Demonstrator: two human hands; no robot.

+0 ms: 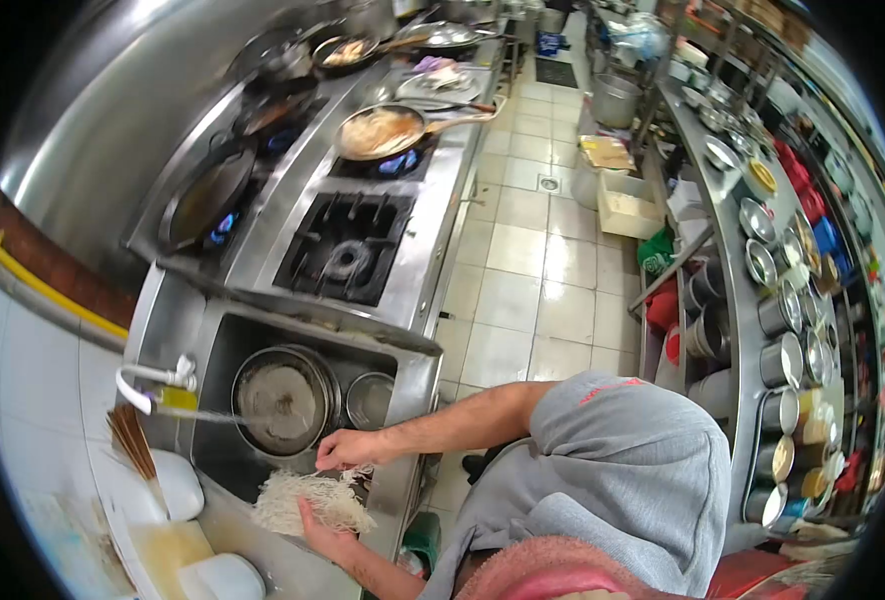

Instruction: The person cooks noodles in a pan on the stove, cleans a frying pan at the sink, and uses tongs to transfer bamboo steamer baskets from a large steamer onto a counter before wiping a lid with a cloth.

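Lighting: bright, even, whitish; source out of view. Glare: white patches on floor tiles (pixel 511 300), upper right of the sink (pixel 378 360); broad sheen on stainless wall panel (pixel 113 115), upper left of the sink; small glints on metal pots (pixel 781 360), far right of the sink. Local light: blue gas flame (pixel 225 228), above the sink. Shadow: sink interior dark. Distortion: strong fisheye, bowed edges, black corners. Focus: noodles (pixel 308 503) at the sink's lower end soft, strands merging.
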